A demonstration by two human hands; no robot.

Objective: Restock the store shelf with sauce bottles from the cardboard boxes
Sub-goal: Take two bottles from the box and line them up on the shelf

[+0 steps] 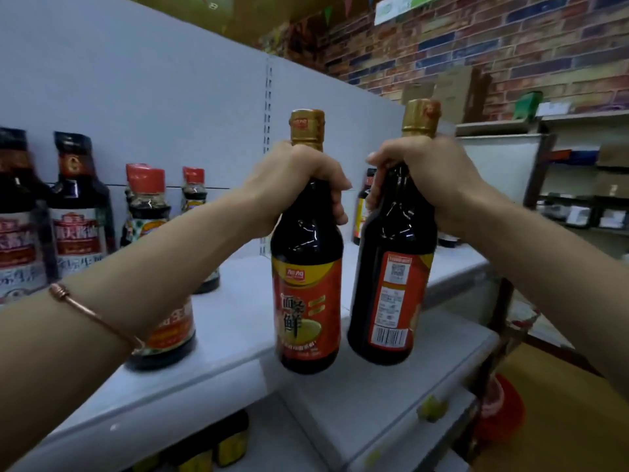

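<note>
Two sauce bottles held by the neck over the shelf edge.

Head view: left hand (pixel 299 178) wraps its fingers round the front-facing bottle (pixel 306 284) at centre frame; right hand (pixel 429 178) grips the barcode-facing bottle (pixel 391 267) just beside it. Best to set both upright on the white shelf (pixel 238 321), turning the right label forward.

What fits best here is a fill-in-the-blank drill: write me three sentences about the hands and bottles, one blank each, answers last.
1. Each hand grips a dark sauce bottle by its ____.
2. The bottle in the right hand shows a ____ on its back label.
3. The bottle in the left hand turns its front label toward the camera, and its cap is ____ coloured.

Missing words: neck; barcode; gold
</note>
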